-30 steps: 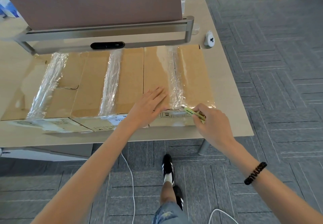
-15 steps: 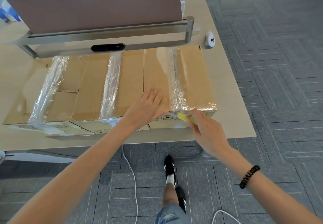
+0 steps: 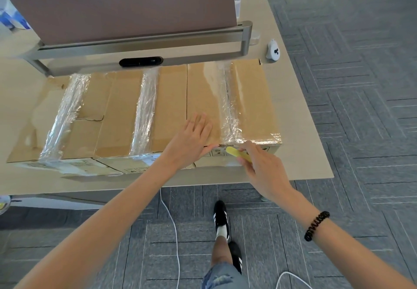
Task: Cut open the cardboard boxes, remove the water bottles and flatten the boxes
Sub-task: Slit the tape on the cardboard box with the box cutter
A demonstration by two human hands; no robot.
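Three sealed cardboard boxes stand side by side on the desk: a right box (image 3: 250,99), a middle box (image 3: 124,110) and a left box (image 3: 33,117), each with a strip of clear tape over its top seam. My left hand (image 3: 191,137) presses flat on the right box's top near its front edge. My right hand (image 3: 261,169) grips a yellow utility knife (image 3: 237,154), whose tip meets the tape at the front top edge of the right box. No water bottles show.
The beige desk (image 3: 300,144) ends close behind my hands and to the right. A brown divider panel (image 3: 126,6) on a metal rail stands behind the boxes. A small white device (image 3: 273,50) lies at the back right. White cables trail on the carpet.
My right hand has moved left and forward with the knife, bringing its tip from beside the tape to the front end of the seam. My left hand has stayed pressed on the box.
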